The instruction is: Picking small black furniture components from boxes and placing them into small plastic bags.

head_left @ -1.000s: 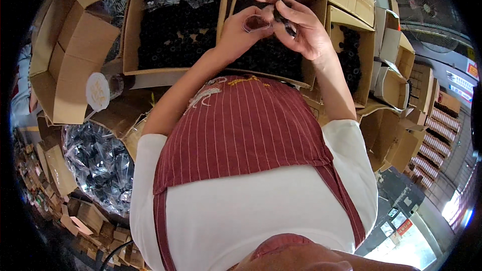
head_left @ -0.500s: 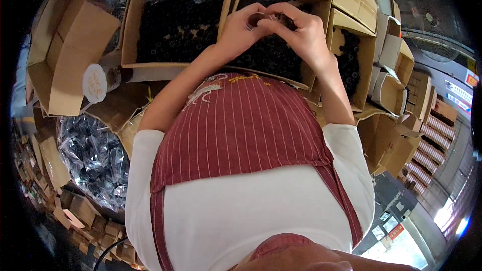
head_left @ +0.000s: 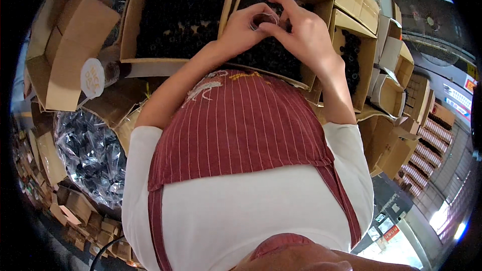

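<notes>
My left hand is closed round a small clear plastic piece with a round, open mouth. Its thin rim shows between thumb and forefinger. Close beside it, my right hand has the thumb at the rim and the forefinger lifted away, leaving a gap between them. The other right fingers are bent, and their tips are partly hidden. Both hands hover over a cardboard box of small black ring-like parts. Whether any part sits inside the clear piece I cannot make out.
Left of the hands stands another cardboard box of black parts and clear bags. A narrower box with black parts is on the right. A clear cup with a white round lid stands left, above a heap of filled clear bags.
My right forefinger has lifted away from the thumb, where the two were close together. The clear piece's mouth shows wider now. My left hand keeps its hold.
</notes>
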A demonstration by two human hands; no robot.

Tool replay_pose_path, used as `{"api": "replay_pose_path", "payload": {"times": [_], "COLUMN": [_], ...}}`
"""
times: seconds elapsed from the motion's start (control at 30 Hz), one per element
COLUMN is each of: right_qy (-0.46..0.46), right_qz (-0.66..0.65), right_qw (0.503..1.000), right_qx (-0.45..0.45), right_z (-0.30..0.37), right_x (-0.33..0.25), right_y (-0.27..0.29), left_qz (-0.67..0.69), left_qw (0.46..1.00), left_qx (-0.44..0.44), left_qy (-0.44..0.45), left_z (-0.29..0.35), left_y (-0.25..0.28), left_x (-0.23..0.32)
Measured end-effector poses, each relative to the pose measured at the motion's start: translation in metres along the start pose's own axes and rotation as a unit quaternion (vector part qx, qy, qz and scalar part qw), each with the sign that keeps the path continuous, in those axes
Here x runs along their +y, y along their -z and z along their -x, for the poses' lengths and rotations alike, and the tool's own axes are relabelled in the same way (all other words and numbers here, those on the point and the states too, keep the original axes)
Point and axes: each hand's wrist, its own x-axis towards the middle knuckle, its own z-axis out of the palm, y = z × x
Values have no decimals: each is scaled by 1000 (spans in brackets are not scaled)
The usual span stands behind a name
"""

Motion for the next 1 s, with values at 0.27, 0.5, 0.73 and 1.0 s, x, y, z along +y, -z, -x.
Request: {"api": "replay_pose_path", "payload": {"times": [0.27, 0.5, 0.73, 1.0], "right_qy": [-14, -76, -39, -78], "right_qz": [-479, -477, -537, -476], "right_qw": [866, 861, 840, 810], "right_qx": [-142, -159, -69, 334], "right_z": [-17, -8, -14, 27], "right_x": [21, -3, -6, 113], "right_y": [2, 14, 4, 36], "left_qz": [-34, 7, 7, 38], "left_qw": [998, 998, 999, 998], "left_qx": [44, 14, 22, 1], "left_qy": [13, -53, -35, -50], "left_z": [3, 0, 2, -3], "left_y": [-3, 2, -6, -2], "left_x": [11, 2, 14, 9]}}
